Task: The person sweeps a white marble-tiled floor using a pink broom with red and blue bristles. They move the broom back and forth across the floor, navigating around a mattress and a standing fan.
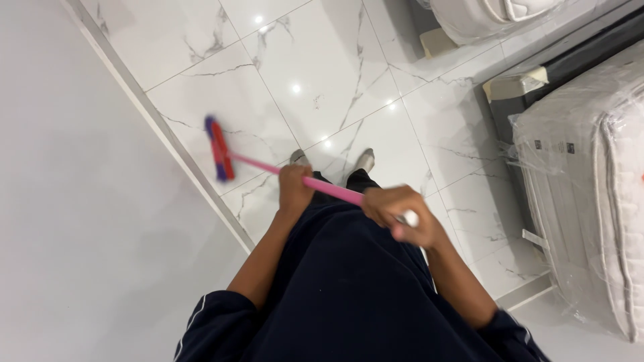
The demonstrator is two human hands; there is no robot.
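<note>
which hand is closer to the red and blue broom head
Left. The left hand grips the pink handle lower down, closer to the broom head by the wall. The right hand grips the handle's top end, farther from the head.

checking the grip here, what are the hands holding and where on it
Both hold a pink-handled broom: the left hand grips mid-handle, the right hand grips near the top end.

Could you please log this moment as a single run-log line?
left hand: grips mid-handle | right hand: grips handle top | tool: pink-handled broom, red-and-blue head at wall base | floor: white marble tiles
</note>
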